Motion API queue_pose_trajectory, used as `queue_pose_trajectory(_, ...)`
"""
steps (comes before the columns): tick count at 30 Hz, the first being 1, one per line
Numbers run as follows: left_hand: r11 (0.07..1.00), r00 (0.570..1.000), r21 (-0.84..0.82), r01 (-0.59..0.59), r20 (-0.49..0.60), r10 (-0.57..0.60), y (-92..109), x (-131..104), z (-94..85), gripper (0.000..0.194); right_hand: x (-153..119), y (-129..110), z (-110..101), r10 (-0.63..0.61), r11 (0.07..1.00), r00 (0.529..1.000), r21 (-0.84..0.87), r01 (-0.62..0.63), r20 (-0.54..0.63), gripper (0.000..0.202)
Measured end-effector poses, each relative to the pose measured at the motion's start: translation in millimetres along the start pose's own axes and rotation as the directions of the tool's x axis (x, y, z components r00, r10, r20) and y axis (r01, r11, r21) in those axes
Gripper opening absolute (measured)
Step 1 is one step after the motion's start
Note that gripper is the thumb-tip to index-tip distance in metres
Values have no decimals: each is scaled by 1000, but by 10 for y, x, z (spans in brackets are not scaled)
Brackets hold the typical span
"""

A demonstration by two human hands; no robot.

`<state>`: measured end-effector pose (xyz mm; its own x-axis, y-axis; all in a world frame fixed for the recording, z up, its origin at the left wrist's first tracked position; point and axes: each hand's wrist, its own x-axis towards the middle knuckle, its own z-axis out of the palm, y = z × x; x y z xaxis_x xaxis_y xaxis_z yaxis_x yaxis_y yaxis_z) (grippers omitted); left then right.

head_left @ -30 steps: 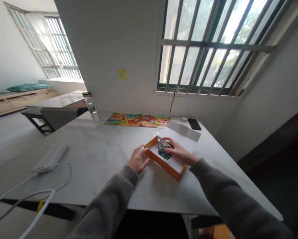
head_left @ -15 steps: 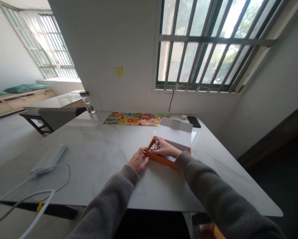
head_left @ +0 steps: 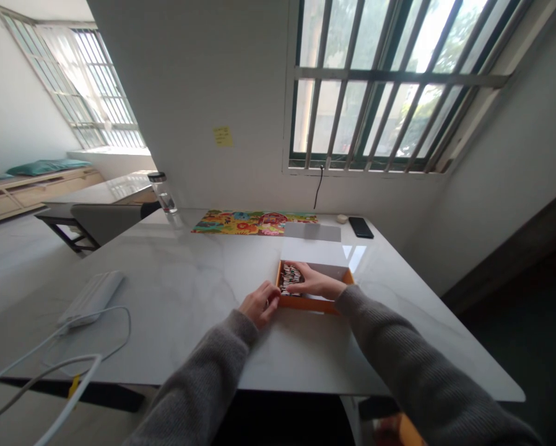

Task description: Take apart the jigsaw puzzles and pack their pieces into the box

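Note:
An orange-sided box (head_left: 308,304) lies on the table in front of me, its white lid flap (head_left: 312,250) folded open towards the wall. Packed in its left end are several thin pieces (head_left: 288,279), seen edge-on, which look like puzzle pieces. My right hand (head_left: 316,282) reaches into the box, thumb and fingers closed around the right side of these pieces; its fingertips are partly hidden. At the box's front left corner, my left hand (head_left: 260,303) has its fingers curled against the edge.
Behind the box lies a colourful picture sheet (head_left: 241,222), partly under the flap's grey end. A phone (head_left: 361,227) and a small round white object (head_left: 342,218) are at the back right. A bottle (head_left: 163,193) stands back left; a white power strip (head_left: 92,297) with cables lies left.
The box has turned to lie squarer to me, and its open flap has swung left over the picture sheet. My right hand has shifted slightly right and down with the box.

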<state>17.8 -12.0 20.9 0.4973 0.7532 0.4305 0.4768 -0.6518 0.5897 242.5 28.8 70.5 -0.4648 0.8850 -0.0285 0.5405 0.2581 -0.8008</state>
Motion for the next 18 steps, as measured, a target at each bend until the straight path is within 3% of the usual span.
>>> queue_pose_trajectory(3, 1000, 1000, -4, -2, -1, 2, -14, 4, 8, 13, -82, 56, 21, 17, 999, 993, 40, -12, -115, 69)
queue_pose_trajectory(6, 999, 999, 14, -32, -8, 32, -14, 1, 21, 12, -187, 81, 22, 46, 996, 978, -71, -61, -205, 57)
queue_pose_trajectory(9, 997, 997, 38, -68, -22, 69, 0, -13, 45, 10, -299, 29, 22, 161, 945, 972, -256, -202, -171, 59)
queue_pose_trajectory(12, 999, 998, -29, -30, -59, 28, 15, -27, 69, 17, -367, -80, 105, 277, 875, 952, -376, -306, -130, 70)
queue_pose_trajectory(14, 996, 999, -86, 10, -52, -15, 21, -29, 76, 23, -378, -161, 218, 262, 859, 956, -421, -292, -130, 74)
queue_pose_trajectory(18, 991, 999, -128, 40, -10, -41, 32, -20, 67, 16, -360, -292, 427, 166, 839, 973, -495, -225, -162, 76)
